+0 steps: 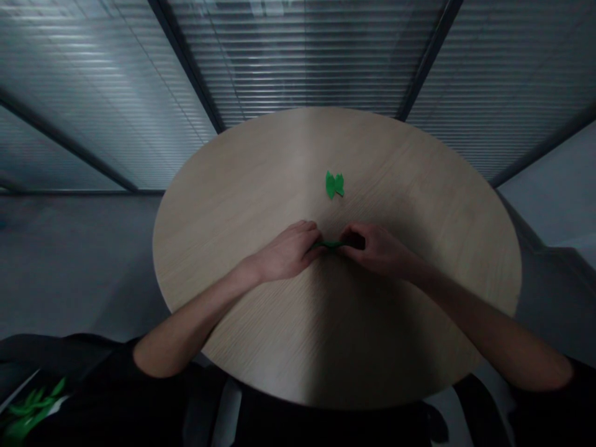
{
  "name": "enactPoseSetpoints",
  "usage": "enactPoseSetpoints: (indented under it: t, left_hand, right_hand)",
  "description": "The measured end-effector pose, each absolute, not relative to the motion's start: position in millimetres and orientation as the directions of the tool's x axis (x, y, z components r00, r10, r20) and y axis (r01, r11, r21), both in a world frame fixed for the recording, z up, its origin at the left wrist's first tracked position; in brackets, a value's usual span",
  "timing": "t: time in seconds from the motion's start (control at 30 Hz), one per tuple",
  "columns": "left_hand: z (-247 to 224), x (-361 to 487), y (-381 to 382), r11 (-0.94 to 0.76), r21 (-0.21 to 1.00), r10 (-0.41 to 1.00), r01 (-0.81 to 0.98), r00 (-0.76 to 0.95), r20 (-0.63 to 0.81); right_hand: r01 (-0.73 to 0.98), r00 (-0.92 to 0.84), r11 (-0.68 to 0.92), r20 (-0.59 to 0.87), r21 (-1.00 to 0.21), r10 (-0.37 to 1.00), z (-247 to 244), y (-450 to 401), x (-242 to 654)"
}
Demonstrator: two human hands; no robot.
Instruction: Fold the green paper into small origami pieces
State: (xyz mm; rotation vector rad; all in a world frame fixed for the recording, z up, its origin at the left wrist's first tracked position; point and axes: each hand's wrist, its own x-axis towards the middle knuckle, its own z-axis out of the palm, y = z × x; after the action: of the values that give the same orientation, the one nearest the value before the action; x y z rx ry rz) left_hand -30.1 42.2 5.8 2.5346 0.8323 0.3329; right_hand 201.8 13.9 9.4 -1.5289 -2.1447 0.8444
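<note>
The left hand (286,251) and right hand (375,251) pinch a narrow green strip (328,244) — long axis running crosswise between them — with a green leaf-shaped cut-out (334,184) just above, nearer the right hand, on the round wooden table (242,186).

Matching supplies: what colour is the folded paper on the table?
The paper is green, best in head view.

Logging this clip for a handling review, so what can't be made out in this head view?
Green strip: mostly hidden by the left hand and right hand; its ends and shape are unseen.
Green cutout: too small to tell its material.
Green object: dim and cut off by the lower-left corner; its kind is unclear.
</note>
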Motion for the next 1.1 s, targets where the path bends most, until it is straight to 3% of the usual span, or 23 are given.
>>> enactPoseSetpoints:
  t: [0.2, 0.53, 0.83, 1.1]
  left_hand:
    - [4.0, -32.7, 42.9, -0.705, 0.535, 0.605, 0.465, 0.788, 0.112]
    - [1.6, -31.8, 41.1, -0.7, 0.512, 0.63, 0.498, 0.768, 0.115]
    - [3.2, -31.6, 38.2, -0.679, 0.607, 0.639, 0.412, 0.739, 0.213]
    - [-1.3, -34.1, 40.2, -0.783, 0.499, 0.543, 0.372, 0.8, 0.255]
  right_hand:
    - [0.695, -0.348, 0.231, -0.037, -0.681, 0.937, 10.4, 15.2, 202.1]
    - [0.7, -0.346, 0.228, -0.042, -0.677, 0.937, 9.8, 16.1, 200.7]
    - [0.697, -0.355, 0.238, -0.037, -0.677, 0.934, 6.9, 17.1, 201.3]
    - [0.701, -0.335, 0.273, 0.034, -0.658, 0.942, 3.2, 14.2, 200.3]
